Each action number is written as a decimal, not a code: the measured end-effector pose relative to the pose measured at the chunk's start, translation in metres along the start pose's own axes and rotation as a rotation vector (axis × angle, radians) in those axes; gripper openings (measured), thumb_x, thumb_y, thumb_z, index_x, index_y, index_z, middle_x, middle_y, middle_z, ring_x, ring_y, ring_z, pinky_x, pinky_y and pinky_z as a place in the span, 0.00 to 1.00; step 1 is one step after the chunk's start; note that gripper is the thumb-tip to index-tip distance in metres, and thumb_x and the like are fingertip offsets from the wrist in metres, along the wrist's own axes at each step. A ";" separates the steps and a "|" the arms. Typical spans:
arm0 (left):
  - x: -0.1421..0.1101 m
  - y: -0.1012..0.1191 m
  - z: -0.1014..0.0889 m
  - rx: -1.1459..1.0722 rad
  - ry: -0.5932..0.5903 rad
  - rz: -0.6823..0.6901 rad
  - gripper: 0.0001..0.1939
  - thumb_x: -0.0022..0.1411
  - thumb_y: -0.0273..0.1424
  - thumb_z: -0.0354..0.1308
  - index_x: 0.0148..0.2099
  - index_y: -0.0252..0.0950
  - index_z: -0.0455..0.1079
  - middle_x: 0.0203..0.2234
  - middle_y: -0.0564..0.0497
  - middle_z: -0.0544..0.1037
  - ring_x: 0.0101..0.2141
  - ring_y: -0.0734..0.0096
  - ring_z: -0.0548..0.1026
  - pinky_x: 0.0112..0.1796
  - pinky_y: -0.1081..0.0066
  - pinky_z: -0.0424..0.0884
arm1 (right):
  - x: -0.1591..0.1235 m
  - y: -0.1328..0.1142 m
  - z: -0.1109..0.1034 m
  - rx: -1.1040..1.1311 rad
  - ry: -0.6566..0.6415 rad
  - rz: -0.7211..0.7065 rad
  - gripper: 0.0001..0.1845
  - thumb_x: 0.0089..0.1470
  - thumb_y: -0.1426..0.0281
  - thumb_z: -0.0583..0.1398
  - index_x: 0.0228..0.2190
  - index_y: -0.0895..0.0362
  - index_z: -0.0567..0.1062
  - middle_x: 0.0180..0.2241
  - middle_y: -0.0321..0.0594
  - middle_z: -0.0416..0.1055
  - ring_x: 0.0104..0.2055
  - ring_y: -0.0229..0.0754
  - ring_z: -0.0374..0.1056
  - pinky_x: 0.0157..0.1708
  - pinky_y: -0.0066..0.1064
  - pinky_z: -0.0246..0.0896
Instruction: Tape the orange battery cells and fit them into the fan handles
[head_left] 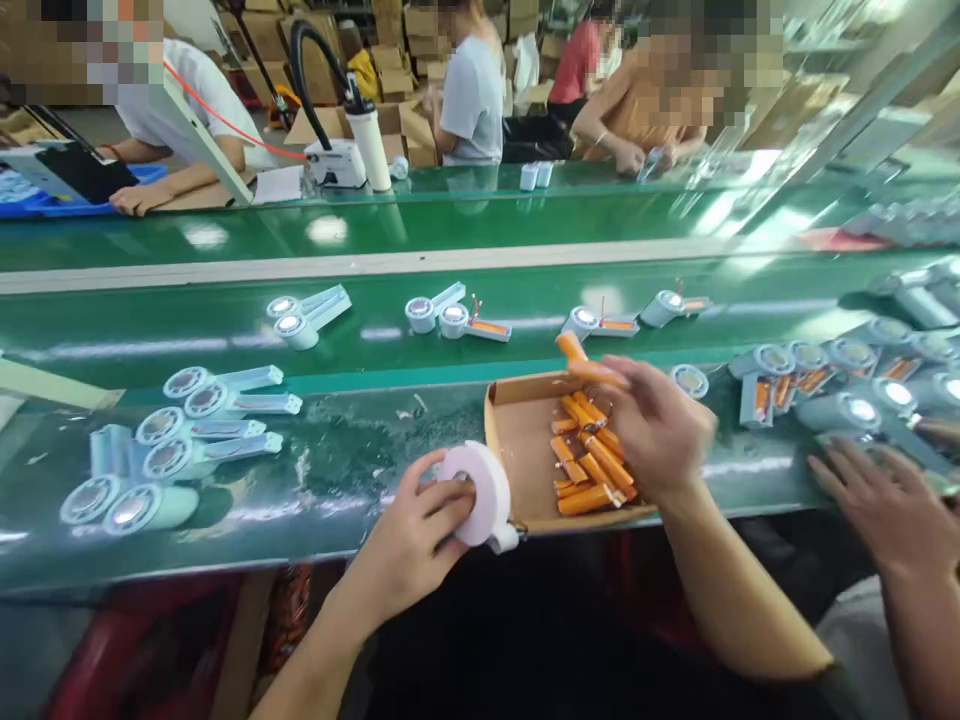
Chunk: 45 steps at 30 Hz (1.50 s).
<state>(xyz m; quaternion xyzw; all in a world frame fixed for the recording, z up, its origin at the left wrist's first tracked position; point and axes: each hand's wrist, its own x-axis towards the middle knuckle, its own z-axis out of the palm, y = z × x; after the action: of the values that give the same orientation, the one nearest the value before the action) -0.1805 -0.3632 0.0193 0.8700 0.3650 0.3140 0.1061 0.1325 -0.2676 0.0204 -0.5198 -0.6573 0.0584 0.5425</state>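
My left hand (420, 525) grips a white roll of tape (478, 492) at the near edge of the green bench. My right hand (654, 425) is raised over a shallow cardboard tray (517, 440) and pinches an orange cylindrical battery (579, 357) between its fingertips. Several more orange batteries (592, 460) lie heaped in the right half of the tray.
Pale blue handheld fan bodies lie in a group at the left (172, 440) and crowd the right end (840, 375). More fan bodies (457, 318) sit on the green conveyor belt (225, 330). A co-worker's hand (885, 505) rests at the right. Other people work across the belt.
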 end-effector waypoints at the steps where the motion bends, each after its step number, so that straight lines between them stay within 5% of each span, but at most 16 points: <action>1: 0.000 0.000 0.000 0.008 0.002 -0.002 0.10 0.68 0.21 0.61 0.49 0.37 0.76 0.42 0.47 0.83 0.50 0.57 0.79 0.63 0.42 0.73 | 0.001 0.003 0.002 -0.012 -0.027 0.018 0.12 0.62 0.65 0.65 0.47 0.50 0.83 0.42 0.40 0.86 0.41 0.50 0.84 0.45 0.44 0.82; 5: 0.000 -0.003 0.001 0.031 0.004 0.001 0.13 0.65 0.21 0.62 0.50 0.38 0.76 0.42 0.46 0.83 0.54 0.53 0.77 0.60 0.43 0.76 | 0.005 0.006 0.006 0.001 -0.101 0.098 0.17 0.59 0.62 0.68 0.49 0.50 0.82 0.44 0.40 0.86 0.47 0.52 0.83 0.48 0.43 0.81; 18: 0.001 -0.011 0.007 0.069 0.106 0.015 0.08 0.70 0.24 0.59 0.50 0.37 0.74 0.44 0.43 0.82 0.59 0.47 0.73 0.57 0.46 0.79 | 0.017 0.003 -0.004 0.373 0.078 0.299 0.27 0.51 0.53 0.75 0.49 0.53 0.81 0.43 0.43 0.86 0.47 0.52 0.83 0.47 0.44 0.82; 27: 0.000 -0.014 0.016 0.051 0.069 -0.033 0.06 0.73 0.29 0.60 0.50 0.36 0.72 0.45 0.43 0.81 0.62 0.45 0.70 0.61 0.43 0.75 | 0.014 -0.008 0.000 0.703 0.214 0.415 0.18 0.53 0.56 0.75 0.39 0.54 0.82 0.38 0.37 0.86 0.37 0.41 0.84 0.37 0.30 0.83; 31: 0.009 -0.002 0.015 -0.012 0.066 0.000 0.06 0.72 0.26 0.60 0.50 0.36 0.73 0.44 0.44 0.81 0.59 0.50 0.73 0.63 0.42 0.72 | -0.002 -0.026 0.000 0.666 0.133 0.249 0.10 0.59 0.68 0.72 0.42 0.51 0.81 0.45 0.38 0.86 0.46 0.43 0.84 0.46 0.35 0.84; 34: 0.015 0.008 0.011 -0.074 0.017 0.035 0.07 0.71 0.23 0.59 0.49 0.36 0.73 0.43 0.46 0.82 0.57 0.53 0.74 0.65 0.43 0.71 | -0.016 -0.040 -0.002 0.502 -0.022 -0.106 0.16 0.58 0.82 0.68 0.43 0.50 0.81 0.52 0.39 0.84 0.56 0.48 0.80 0.56 0.42 0.80; 38: 0.018 0.015 0.006 -0.060 -0.061 0.068 0.14 0.68 0.18 0.58 0.50 0.37 0.76 0.45 0.47 0.83 0.61 0.52 0.72 0.64 0.45 0.73 | -0.022 -0.050 -0.010 0.316 -0.206 -0.544 0.21 0.55 0.88 0.65 0.43 0.52 0.81 0.50 0.41 0.85 0.57 0.52 0.80 0.54 0.45 0.82; 42: 0.017 0.012 0.000 0.027 -0.085 0.097 0.16 0.68 0.18 0.58 0.51 0.39 0.78 0.44 0.47 0.83 0.60 0.51 0.72 0.62 0.47 0.76 | -0.028 -0.055 -0.017 0.332 -0.279 -0.603 0.21 0.56 0.88 0.63 0.45 0.53 0.80 0.49 0.43 0.85 0.58 0.51 0.79 0.54 0.42 0.82; 45: 0.016 0.006 -0.008 0.157 -0.121 0.147 0.13 0.70 0.20 0.57 0.50 0.37 0.78 0.44 0.47 0.82 0.61 0.48 0.71 0.55 0.54 0.81 | -0.042 -0.056 -0.021 0.503 -0.521 -0.487 0.23 0.60 0.85 0.61 0.50 0.51 0.79 0.50 0.42 0.84 0.62 0.48 0.76 0.61 0.43 0.76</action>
<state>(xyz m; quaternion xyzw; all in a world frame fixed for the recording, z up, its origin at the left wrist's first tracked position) -0.1729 -0.3566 0.0358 0.9175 0.3164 0.2383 0.0361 0.1087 -0.3344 0.0370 -0.1692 -0.8408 0.2163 0.4664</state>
